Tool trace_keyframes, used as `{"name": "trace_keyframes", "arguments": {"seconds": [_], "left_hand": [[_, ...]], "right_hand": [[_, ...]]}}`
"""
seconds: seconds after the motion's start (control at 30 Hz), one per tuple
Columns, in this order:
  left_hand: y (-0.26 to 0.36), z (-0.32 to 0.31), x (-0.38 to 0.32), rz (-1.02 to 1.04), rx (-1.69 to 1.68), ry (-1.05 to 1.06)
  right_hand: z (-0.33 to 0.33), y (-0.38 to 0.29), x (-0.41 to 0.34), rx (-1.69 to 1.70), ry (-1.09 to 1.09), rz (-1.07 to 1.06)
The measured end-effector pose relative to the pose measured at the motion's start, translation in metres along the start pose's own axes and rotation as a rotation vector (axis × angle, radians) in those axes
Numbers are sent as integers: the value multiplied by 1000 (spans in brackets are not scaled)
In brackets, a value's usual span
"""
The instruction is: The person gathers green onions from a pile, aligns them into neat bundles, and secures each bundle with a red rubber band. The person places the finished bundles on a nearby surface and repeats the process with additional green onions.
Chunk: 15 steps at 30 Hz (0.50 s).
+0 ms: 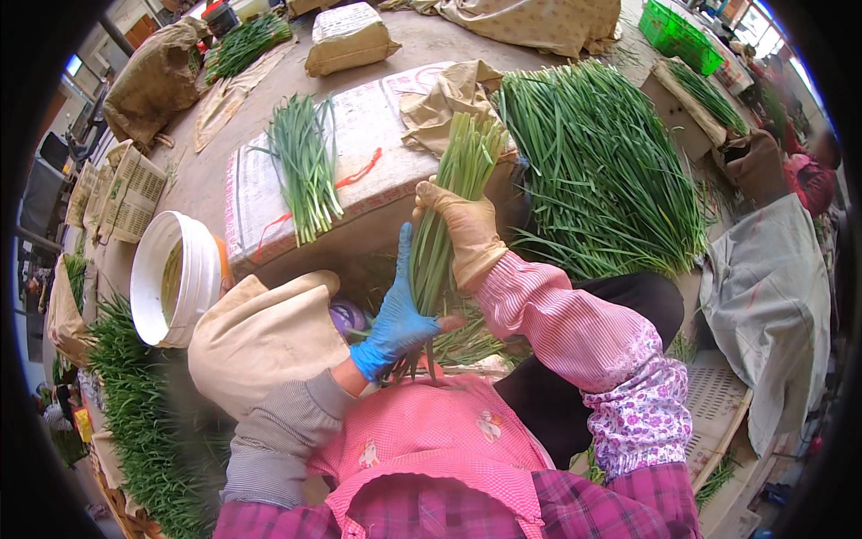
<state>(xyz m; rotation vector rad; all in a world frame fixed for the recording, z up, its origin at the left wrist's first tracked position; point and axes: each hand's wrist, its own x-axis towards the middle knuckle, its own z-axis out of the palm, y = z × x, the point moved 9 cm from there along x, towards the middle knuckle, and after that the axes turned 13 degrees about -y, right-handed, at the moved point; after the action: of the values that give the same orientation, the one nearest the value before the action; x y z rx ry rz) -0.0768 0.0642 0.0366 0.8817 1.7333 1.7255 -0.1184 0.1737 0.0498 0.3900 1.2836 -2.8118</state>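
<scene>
My right hand (468, 232), in a tan glove, is closed around a bundle of green garlic chives (434, 249) with its pale cut ends pointing up and away from me. My left hand (397, 323), in a blue glove with a bare thumb, lies along the lower, leafy part of that bundle with its fingers extended. Beyond the hands, a smaller bunch of chives (306, 168) rests on a block covered with white printed sacking (384, 111), beside a red tie (360, 168). A large heap of chives (599, 168) lies to the right.
A white plastic bucket (151, 283) stands at the left, near a beige cloth (262, 343). More chives (141, 418) are at lower left. Grey cloth (774, 303) drapes over the right side, above a perforated plastic crate (717, 397). A green basket (680, 37) and another person (811, 178) are farther off.
</scene>
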Motion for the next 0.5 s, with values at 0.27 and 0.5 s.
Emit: {"name": "trace_keyframes", "arguments": {"seconds": [0.27, 0.5], "left_hand": [[-30, -56, -34, -263, -278, 141], [-31, -86, -60, -303, -422, 316]], "right_hand": [[9, -23, -7, -186, -505, 85], [-54, -85, 4, -483, -108, -307]]}}
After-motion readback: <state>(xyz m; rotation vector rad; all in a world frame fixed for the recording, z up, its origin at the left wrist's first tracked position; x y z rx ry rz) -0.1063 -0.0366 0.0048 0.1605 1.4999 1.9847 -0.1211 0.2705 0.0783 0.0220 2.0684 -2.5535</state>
